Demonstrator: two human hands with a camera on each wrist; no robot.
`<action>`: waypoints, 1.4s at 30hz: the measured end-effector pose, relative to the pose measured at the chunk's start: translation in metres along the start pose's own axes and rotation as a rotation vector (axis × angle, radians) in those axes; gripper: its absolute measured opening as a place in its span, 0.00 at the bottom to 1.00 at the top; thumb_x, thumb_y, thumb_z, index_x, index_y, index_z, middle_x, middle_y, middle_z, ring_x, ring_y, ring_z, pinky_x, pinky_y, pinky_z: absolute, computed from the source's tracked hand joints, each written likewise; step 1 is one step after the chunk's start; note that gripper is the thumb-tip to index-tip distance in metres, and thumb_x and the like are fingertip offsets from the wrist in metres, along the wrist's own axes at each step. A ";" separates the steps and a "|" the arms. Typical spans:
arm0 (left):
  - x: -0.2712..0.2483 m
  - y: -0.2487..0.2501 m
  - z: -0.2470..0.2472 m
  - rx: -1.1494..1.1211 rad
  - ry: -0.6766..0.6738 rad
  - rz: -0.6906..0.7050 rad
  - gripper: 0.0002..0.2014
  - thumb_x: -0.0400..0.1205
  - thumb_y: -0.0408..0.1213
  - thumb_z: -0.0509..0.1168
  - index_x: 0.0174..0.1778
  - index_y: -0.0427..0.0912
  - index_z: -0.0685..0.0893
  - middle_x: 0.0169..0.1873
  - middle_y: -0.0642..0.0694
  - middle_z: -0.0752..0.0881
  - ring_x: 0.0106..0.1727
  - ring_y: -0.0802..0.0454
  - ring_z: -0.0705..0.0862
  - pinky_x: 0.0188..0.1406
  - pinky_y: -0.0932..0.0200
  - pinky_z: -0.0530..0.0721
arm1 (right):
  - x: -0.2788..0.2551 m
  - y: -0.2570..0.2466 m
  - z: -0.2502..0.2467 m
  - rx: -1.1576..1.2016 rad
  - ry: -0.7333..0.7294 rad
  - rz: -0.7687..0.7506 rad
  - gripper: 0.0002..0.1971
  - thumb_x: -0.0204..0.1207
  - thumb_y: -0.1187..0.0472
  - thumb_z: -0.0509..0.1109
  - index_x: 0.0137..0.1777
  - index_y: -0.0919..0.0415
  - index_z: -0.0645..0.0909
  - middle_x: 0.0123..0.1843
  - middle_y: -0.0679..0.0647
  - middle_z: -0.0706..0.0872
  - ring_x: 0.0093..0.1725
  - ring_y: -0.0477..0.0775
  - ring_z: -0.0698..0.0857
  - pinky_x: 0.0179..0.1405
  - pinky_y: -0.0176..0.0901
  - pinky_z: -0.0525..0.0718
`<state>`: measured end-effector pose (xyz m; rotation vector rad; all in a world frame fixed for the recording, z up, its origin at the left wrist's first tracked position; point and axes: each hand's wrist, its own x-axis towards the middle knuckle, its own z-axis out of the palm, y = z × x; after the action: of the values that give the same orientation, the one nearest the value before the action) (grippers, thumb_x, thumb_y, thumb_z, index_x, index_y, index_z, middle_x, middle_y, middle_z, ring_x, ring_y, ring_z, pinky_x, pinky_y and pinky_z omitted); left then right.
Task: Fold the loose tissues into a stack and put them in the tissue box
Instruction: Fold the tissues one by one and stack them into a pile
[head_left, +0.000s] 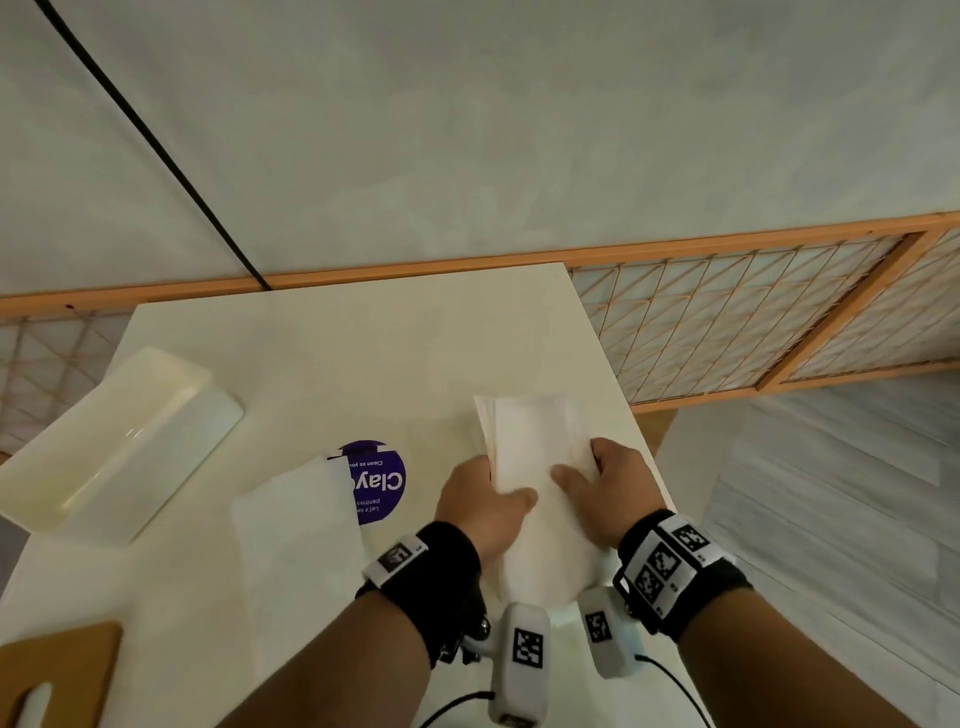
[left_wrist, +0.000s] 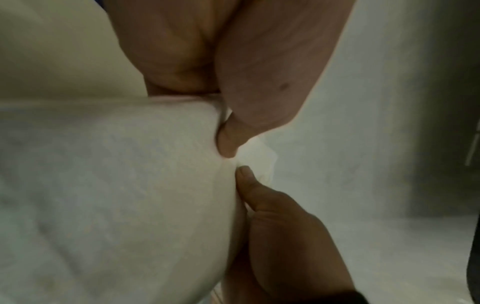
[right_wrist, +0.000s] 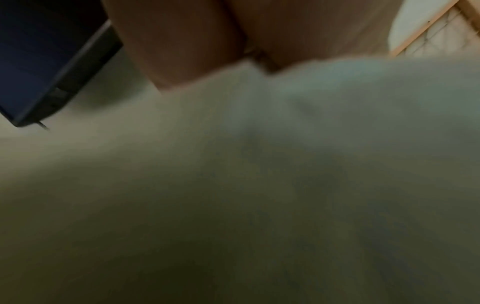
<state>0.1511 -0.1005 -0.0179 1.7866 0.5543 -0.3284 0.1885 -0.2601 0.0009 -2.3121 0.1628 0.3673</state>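
Note:
Both of my hands hold a stack of folded white tissues (head_left: 537, 447) just above the table's right side. My left hand (head_left: 485, 501) grips its left edge and my right hand (head_left: 597, 486) its right edge, both thumbs lying on top. In the left wrist view the two thumbs nearly meet on the tissue stack (left_wrist: 116, 185). The right wrist view is filled by the blurred tissue stack (right_wrist: 259, 164) under my fingers (right_wrist: 197, 45). A loose tissue (head_left: 296, 540) lies flat to the left. The white tissue box (head_left: 119, 441) sits open at the table's far left.
The white table (head_left: 363, 353) carries a round purple sticker (head_left: 384, 483), partly under the loose tissue. A wooden board (head_left: 57, 675) lies at the near left corner. A wooden lattice screen (head_left: 753, 317) stands behind the table. A dark flat object (right_wrist: 39, 57) shows in the right wrist view.

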 end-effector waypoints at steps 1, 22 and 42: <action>0.000 -0.003 0.003 0.071 -0.006 -0.003 0.20 0.65 0.52 0.75 0.52 0.50 0.88 0.46 0.52 0.93 0.47 0.49 0.92 0.52 0.45 0.92 | 0.002 0.005 0.003 -0.031 0.000 0.025 0.10 0.80 0.51 0.76 0.50 0.57 0.82 0.42 0.47 0.86 0.42 0.50 0.85 0.38 0.42 0.79; 0.006 -0.015 0.009 0.107 -0.047 -0.164 0.48 0.67 0.63 0.74 0.78 0.42 0.63 0.73 0.47 0.74 0.70 0.43 0.80 0.70 0.46 0.82 | 0.008 0.028 0.049 -0.232 -0.173 0.257 0.36 0.81 0.36 0.65 0.76 0.65 0.71 0.74 0.64 0.78 0.71 0.69 0.79 0.71 0.60 0.78; 0.007 -0.004 -0.061 0.118 0.103 -0.060 0.48 0.79 0.57 0.72 0.89 0.43 0.55 0.85 0.46 0.66 0.82 0.46 0.70 0.77 0.55 0.70 | 0.011 -0.026 0.005 -0.134 -0.066 0.189 0.45 0.80 0.41 0.73 0.85 0.69 0.59 0.81 0.68 0.73 0.78 0.69 0.75 0.73 0.56 0.74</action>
<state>0.1516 -0.0402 -0.0075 1.9116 0.6745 -0.3167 0.2042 -0.2384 0.0119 -2.4199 0.3350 0.5646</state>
